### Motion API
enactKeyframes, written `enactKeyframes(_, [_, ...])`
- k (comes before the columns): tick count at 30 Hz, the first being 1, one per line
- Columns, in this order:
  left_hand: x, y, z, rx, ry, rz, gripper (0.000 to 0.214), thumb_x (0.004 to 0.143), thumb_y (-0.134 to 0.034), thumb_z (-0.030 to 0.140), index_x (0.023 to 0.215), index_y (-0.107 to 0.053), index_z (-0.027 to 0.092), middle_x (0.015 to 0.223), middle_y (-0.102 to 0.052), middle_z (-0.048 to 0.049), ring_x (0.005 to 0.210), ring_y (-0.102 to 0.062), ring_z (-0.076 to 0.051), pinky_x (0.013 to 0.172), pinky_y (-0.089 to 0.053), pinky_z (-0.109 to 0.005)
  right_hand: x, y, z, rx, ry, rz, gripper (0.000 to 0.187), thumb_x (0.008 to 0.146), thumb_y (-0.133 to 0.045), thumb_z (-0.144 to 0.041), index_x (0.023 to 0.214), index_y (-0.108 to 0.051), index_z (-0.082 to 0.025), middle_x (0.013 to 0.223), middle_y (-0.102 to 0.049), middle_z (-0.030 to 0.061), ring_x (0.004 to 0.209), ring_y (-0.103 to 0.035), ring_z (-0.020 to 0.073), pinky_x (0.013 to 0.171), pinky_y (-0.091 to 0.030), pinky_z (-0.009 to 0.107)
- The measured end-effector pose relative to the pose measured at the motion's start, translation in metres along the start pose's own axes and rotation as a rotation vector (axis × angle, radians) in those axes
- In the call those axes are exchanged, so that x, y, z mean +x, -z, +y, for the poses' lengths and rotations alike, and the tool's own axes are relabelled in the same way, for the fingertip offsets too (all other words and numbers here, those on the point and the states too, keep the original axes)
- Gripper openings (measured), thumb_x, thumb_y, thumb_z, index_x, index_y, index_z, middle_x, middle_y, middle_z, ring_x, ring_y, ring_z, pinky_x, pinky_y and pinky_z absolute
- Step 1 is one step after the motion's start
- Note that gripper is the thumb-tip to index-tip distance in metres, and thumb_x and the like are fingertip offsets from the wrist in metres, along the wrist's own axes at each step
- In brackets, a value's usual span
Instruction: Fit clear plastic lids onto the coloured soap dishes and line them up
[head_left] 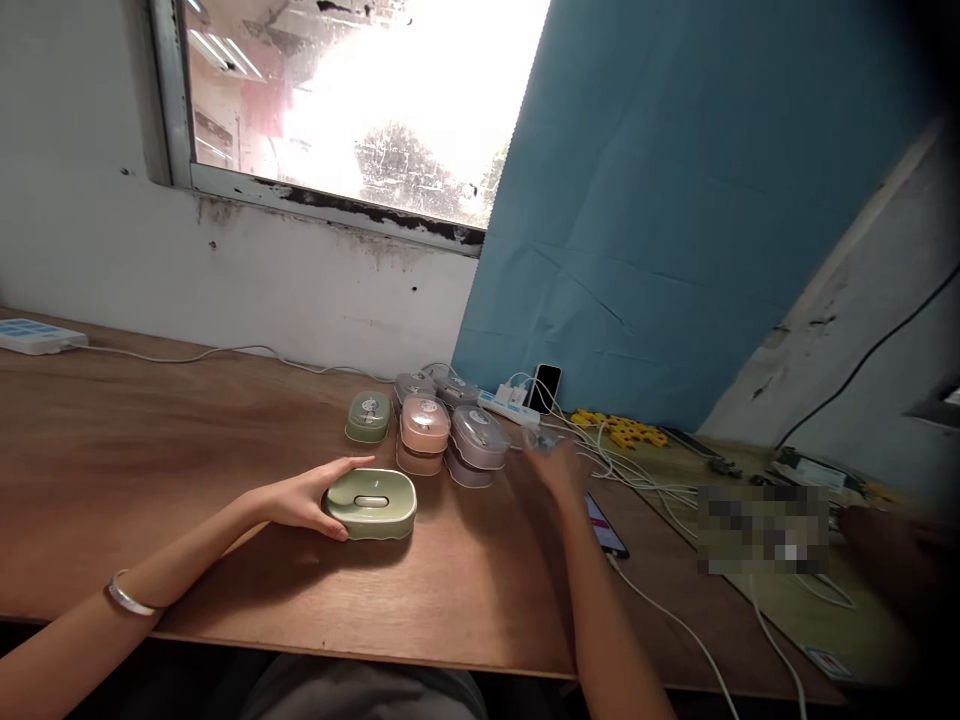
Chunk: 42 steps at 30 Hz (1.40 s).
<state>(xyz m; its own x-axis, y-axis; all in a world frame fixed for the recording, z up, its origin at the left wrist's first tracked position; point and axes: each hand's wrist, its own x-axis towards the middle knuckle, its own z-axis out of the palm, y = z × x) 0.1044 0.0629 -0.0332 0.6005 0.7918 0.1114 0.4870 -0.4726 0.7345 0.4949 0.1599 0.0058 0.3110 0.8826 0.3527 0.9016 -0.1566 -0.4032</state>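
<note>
My left hand (307, 498) rests on the wooden table (150, 450) and clasps the left end of a green oval box (373, 503) with a small white tab on its lid. My right hand (553, 462) hovers to the right of the stacked boxes, smeared by motion, with a small pale thing at its fingertips that I cannot make out. Behind the green box stand several oval boxes: a green one (368, 415), a pink stack (424, 435), a lilac stack (477, 447) and grey ones (435, 388).
A white power strip (508, 404) with many white cables (645, 480) lies at the back. One phone (546, 387) leans on the blue board (675, 200), another (606, 527) lies flat. Yellow parts (619, 430) sit beyond. Another power strip (34, 336) lies far left.
</note>
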Motion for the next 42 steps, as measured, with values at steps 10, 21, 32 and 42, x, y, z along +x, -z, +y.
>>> enactKeyframes(10, [0.005, -0.007, -0.011, -0.201, -0.024, -0.008, 0.13, 0.06, -0.083, 0.047, 0.148, 0.01, 0.023, 0.152, -0.02, -0.0205, 0.141, -0.02, -0.034, 0.113, -0.018, -0.051, -0.07, -0.012, -0.072, 0.828, 0.882, -0.15, 0.056, 0.079, -0.058, -0.038, 0.129, -0.04, -0.021, 0.127, -0.05, 0.0095, 0.111, -0.052, 0.0242, 0.095, -0.042, 0.036])
enactKeyframes(21, [0.006, -0.004, -0.006, -0.285, -0.023, 0.027, 0.11, 0.058, -0.083, 0.049, 0.145, -0.02, 0.025, 0.144, -0.035, -0.0138, 0.132, -0.036, -0.031, 0.111, -0.027, -0.047, -0.097, -0.033, -0.082, 0.578, 1.122, -0.739, 0.064, 0.071, -0.071, -0.021, 0.13, -0.046, -0.021, 0.131, -0.042, 0.012, 0.122, -0.043, 0.0271, 0.101, -0.038, 0.04])
enactKeyframes(32, [0.005, -0.004, -0.004, -0.276, -0.004, -0.013, 0.096, 0.061, -0.083, 0.042, 0.139, -0.03, 0.024, 0.136, -0.046, -0.0099, 0.125, -0.045, -0.03, 0.104, -0.038, -0.043, -0.107, -0.037, -0.084, 0.553, 1.183, -0.76, 0.075, 0.071, -0.077, -0.037, 0.136, -0.04, -0.025, 0.133, -0.036, 0.0114, 0.122, -0.043, 0.0259, 0.1, -0.039, 0.038])
enactKeyframes(42, [0.002, 0.0, 0.001, -0.287, 0.021, -0.061, 0.083, 0.065, -0.079, 0.037, 0.132, -0.031, 0.025, 0.134, -0.044, -0.0094, 0.123, -0.047, -0.028, 0.1, -0.042, -0.04, -0.115, -0.037, -0.088, 0.531, 1.191, -0.662, 0.06, 0.078, -0.069, -0.028, 0.133, -0.043, -0.026, 0.14, -0.034, 0.0121, 0.13, -0.036, 0.0271, 0.104, -0.037, 0.042])
